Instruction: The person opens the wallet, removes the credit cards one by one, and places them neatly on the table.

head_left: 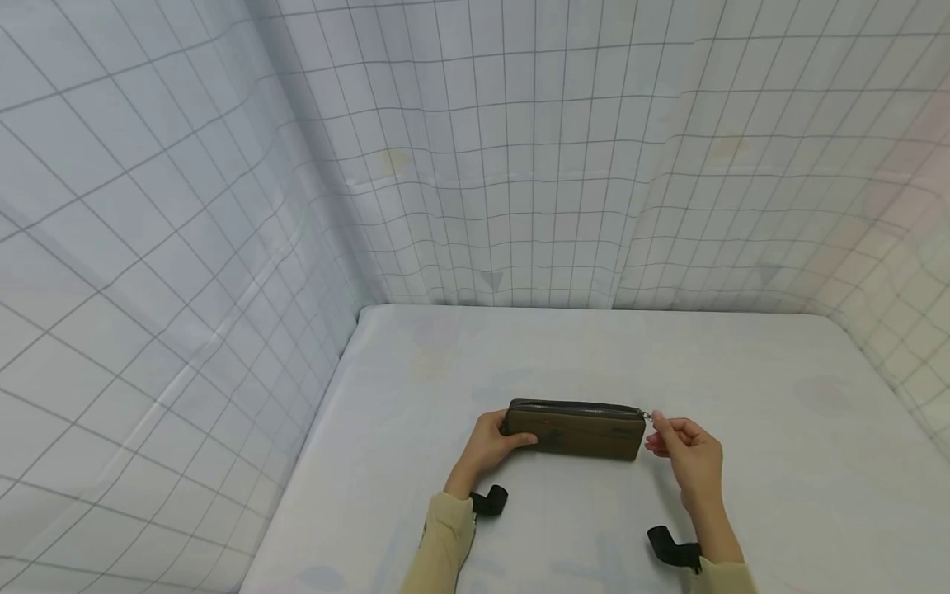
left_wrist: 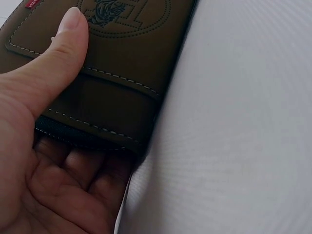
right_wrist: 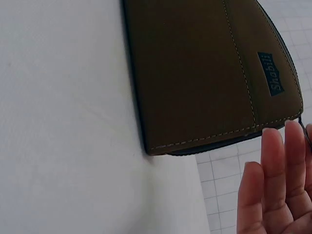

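Note:
A brown zip-around wallet (head_left: 586, 435) stands on its long edge on the white table, its zipper (head_left: 575, 407) running along the top. My left hand (head_left: 491, 444) grips the wallet's left end, thumb across the front face and fingers behind. In the left wrist view, that thumb lies beside stitching and a round embossed emblem (left_wrist: 124, 14). At the wallet's right end, my right hand (head_left: 690, 458) pinches the zipper pull (head_left: 648, 416) between thumb and index finger. Its other fingers (right_wrist: 274, 168) extend beside the wallet's end in the right wrist view, near a dark "Shabili" label (right_wrist: 271, 74).
The white table (head_left: 445, 355) reaches back to a white grid-patterned curtain (head_left: 490, 165). More of this curtain (head_left: 148, 289) hangs along the left, and it also stands at the right. Black wrist mounts (head_left: 490, 501) stick out from both forearms, near the tabletop.

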Tool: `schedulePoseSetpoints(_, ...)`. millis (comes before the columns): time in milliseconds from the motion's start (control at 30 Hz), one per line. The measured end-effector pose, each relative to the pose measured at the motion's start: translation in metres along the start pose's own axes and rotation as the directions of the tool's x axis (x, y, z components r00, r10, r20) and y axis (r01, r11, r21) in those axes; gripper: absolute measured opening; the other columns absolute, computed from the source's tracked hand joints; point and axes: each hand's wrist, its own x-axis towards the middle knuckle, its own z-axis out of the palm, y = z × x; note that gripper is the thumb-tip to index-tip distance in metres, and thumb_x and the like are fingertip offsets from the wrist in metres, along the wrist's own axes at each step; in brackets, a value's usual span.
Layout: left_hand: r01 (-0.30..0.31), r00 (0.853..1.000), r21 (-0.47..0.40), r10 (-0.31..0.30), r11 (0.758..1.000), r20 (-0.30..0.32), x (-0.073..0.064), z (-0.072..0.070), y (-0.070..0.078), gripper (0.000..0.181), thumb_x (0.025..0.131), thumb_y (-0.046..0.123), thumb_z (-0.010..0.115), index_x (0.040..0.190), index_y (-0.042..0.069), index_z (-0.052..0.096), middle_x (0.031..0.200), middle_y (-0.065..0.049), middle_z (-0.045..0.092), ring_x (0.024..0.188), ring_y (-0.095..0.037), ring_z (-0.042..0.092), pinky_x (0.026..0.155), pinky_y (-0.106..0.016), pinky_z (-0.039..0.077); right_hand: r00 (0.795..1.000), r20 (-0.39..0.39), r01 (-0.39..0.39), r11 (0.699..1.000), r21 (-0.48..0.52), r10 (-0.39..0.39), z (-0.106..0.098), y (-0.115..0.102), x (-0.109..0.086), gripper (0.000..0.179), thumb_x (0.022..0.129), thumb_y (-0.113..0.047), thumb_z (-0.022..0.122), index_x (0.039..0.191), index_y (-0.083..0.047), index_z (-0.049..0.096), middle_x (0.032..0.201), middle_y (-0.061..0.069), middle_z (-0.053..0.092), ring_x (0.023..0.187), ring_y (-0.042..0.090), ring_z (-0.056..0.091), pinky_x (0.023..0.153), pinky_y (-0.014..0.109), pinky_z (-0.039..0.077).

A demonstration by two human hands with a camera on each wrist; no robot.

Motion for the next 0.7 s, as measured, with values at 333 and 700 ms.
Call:
schedulePoseSetpoints(333, -0.013, 1.0, -0.002, 0.013, 1.0, -0.001, 0.002, -0.0006, 0.0002, 0.028, 0.077, 0.037, 0.074, 0.094, 0.014, 0.068, 0.08, 0.002, 0.066, 0.064, -0.008, 0.049, 0.062, -0.023, 0.044, 0.993, 0.116, 0.006, 0.998, -0.067, 0.002, -0.0049, -0.0048, -0.0057, 0.054, 0.087, -0.044, 0.061, 0.092, 0.009, 0.061, 0.058, -0.005, 0.057, 0.053, 0.008, 0.055, 0.054, 0.024, 0.051)
schedulePoseSetpoints(700, 0.019, 1.0, -0.007, -0.019, 1.0, -0.008, 0.0013, 0.0023, 0.0016, 0.027, 0.076, 0.033, 0.075, 0.093, 0.013, 0.069, 0.079, 0.002, 0.066, 0.065, -0.007, 0.052, 0.063, -0.023, 0.045, 0.989, 0.105, -0.084, 0.983, -0.163, 0.102, -0.0064, -0.0106, -0.0078, 0.055, 0.085, -0.049, 0.061, 0.096, 0.005, 0.063, 0.054, -0.005, 0.045, 0.049, 0.011, 0.046, 0.045, 0.028, 0.039)
